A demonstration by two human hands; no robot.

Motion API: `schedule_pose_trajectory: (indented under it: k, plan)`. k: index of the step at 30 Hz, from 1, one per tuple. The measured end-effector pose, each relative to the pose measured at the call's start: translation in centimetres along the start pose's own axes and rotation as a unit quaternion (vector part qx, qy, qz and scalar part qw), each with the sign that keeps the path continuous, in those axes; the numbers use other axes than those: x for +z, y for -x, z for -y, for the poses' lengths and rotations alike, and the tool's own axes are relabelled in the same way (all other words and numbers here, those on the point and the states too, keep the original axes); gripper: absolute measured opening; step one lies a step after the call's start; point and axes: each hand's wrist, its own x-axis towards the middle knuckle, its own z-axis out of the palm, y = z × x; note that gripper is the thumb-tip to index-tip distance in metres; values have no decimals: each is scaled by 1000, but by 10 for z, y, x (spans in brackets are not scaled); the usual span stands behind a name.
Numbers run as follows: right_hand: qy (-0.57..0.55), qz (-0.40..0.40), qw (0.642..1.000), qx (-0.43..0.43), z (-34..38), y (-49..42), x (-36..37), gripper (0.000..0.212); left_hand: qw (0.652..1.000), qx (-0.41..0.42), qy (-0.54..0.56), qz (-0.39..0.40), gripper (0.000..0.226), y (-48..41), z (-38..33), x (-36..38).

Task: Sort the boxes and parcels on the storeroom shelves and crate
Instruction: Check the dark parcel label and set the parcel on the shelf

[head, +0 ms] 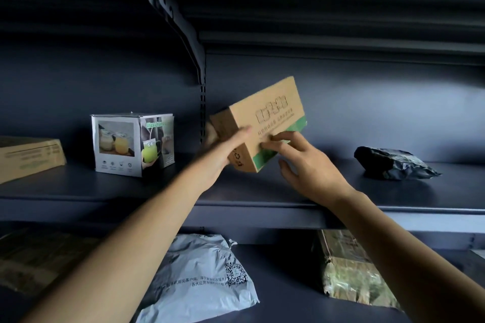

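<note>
- Head view: a small brown cardboard box with a green stripe is in the middle of the frame, held up in the air just above the middle shelf.
- The left hand holds the box by its left end. The thumb lies on the front and the fingers wrap round the back.
- The right hand has loose, spread fingers. Its fingertips touch the front of the box near the green stripe. It is not wrapped round the box.
- The box is tilted. Its long side runs from lower left to upper right, so the free end points up and away from the left hand.
- The left hand carries the box, and the right hand is close by to steady it.
- On the same shelf, a white glass mug box stands to the left and a black plastic parcel lies well off to the right. The bare shelf between them sits right under the held box, so I think it could be set down there.
- At the far left lies a flat brown carton.
- On the shelf below lie a grey mailing bag and a brown wrapped parcel.
</note>
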Motion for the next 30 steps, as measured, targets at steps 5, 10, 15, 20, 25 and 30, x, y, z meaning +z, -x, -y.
schedule_pose_trajectory:
  k: [5, 10, 15, 20, 25, 30]
  plan:
    - [-7, -18, 974, 228, -10, 0, 6, 39, 988, 47, -139, -48, 61, -1, 3, -5]
    - [-45, 16, 892, 449, -20, 0, 2, 47, 973, 96, -201, -57, 69, 4, -2, -8]
    - [-63, 30, 872, 484, -29, 1, 5, 46, 974, 103, -200, -38, 79, 5, -4, -8]
    - [-140, -9, 886, 443, -34, 0, 6, 49, 985, 89, -147, -31, 82, 1, -4, -9]
    - [-217, -86, 871, 433, -33, -1, 3, 31, 986, 84, -97, -102, 77, -5, -1, -11]
    - [-227, -134, 873, 410, -32, 3, -1, 24, 982, 57, -93, -156, 30, -9, 4, -11]
